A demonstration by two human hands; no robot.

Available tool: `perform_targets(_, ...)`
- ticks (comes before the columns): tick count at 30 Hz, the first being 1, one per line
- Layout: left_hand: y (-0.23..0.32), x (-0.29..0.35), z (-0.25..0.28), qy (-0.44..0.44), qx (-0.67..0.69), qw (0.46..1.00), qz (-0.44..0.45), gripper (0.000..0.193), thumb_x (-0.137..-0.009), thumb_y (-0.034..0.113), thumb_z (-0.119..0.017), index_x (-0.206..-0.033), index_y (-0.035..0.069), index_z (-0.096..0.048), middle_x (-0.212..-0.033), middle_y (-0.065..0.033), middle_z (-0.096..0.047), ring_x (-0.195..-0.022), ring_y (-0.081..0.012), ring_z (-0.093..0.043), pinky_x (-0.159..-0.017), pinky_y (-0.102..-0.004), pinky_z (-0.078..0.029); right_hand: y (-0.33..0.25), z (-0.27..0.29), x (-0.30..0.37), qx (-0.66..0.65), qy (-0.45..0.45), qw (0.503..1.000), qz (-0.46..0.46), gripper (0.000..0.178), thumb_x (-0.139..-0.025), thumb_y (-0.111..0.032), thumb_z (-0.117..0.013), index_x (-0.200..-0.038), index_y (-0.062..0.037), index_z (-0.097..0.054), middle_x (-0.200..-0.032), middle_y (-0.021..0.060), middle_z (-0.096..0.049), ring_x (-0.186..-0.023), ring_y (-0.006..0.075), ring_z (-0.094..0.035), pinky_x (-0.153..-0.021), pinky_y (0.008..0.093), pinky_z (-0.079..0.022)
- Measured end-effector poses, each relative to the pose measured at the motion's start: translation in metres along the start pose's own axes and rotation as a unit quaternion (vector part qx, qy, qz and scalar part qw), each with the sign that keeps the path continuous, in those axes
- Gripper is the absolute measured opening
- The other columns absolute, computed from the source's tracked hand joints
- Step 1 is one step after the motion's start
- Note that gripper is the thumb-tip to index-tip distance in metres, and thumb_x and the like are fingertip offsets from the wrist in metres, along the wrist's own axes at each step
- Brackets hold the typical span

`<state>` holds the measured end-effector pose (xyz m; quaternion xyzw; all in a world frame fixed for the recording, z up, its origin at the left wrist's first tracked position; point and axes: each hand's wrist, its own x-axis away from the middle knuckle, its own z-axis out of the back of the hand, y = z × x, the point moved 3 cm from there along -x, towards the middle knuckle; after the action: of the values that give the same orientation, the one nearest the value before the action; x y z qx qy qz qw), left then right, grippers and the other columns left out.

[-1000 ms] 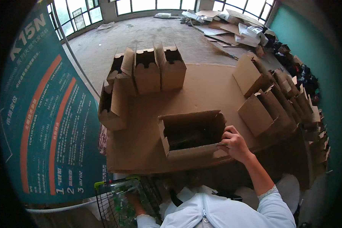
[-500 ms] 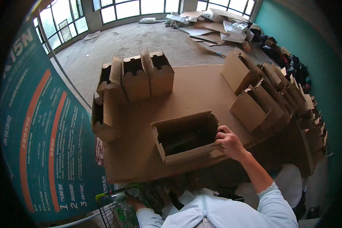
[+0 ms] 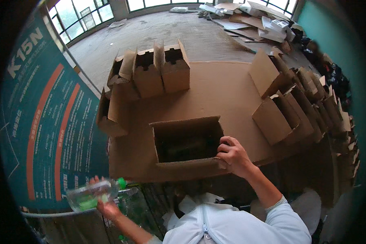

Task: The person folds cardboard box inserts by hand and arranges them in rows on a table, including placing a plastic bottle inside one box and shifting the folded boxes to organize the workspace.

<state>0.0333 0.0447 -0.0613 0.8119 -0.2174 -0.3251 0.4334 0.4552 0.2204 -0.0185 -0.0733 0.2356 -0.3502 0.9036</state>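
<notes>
My left hand is wrapped around a clear plastic bottle with a green cap, which lies nearly sideways at the lower left and is slightly blurred. An open cardboard box stands at the table's near edge. My right hand grips its right end, fingers hooked over the rim. Inside, the box is dark; something clear and greenish lies at the bottom, too dim to make out. Below the bottle, more clear bottles with green caps sit beside my left forearm.
A cardboard sheet covers the table. Several open boxes stand at its far left, and rows of folded-open cartons lean along the right. A teal printed banner borders the left side. Scrap cardboard is heaped beyond.
My left hand has come up and left from among the bottles, bringing one bottle with it. The right hand stays on the box rim. The whole view has shifted slightly.
</notes>
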Motion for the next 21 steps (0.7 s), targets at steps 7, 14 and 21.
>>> perform_targets(7,-0.009,-0.035,-0.258,-0.393,-0.185,0.9,0.021,0.069,-0.065,0.032,-0.082,-0.119,0.002,-0.051,-0.113,-0.013,-0.061,-0.106,-0.0268,-0.06,-0.092,-0.0403,-0.049,0.004,0.004,0.009,0.023,0.001,1.0,0.016,0.011,-0.063,-0.004,-0.07,-0.074,-0.0073,-0.07,-0.088,0.008,-0.065,-0.11,0.03,-0.054,-0.101,0.0476,-0.043)
perform_targets(14,-0.078,-0.003,-0.31,-0.669,-0.517,0.533,0.028,0.052,-0.065,0.01,-0.076,-0.111,-0.001,-0.055,-0.096,-0.0241,-0.063,-0.091,-0.0393,-0.063,-0.085,-0.0412,-0.05,0.006,0.0,0.01,0.015,0.017,1.0,-0.013,0.011,-0.064,-0.005,-0.071,-0.074,-0.008,-0.07,-0.091,0.0084,-0.065,-0.111,0.0296,-0.054,-0.101,0.0471,-0.044)
perform_targets(21,-0.079,-0.016,-0.292,-0.695,-0.358,0.612,0.114,0.031,-0.086,0.008,-0.065,-0.116,0.002,-0.064,-0.111,-0.018,-0.067,-0.102,-0.0309,-0.065,-0.092,-0.0378,-0.05,0.012,-0.005,0.012,-0.011,0.018,1.0,-0.002,0.031,-0.068,-0.011,-0.074,-0.099,-0.0083,-0.067,-0.114,0.0134,-0.059,-0.121,0.0324,-0.048,-0.104,0.0477,-0.04)
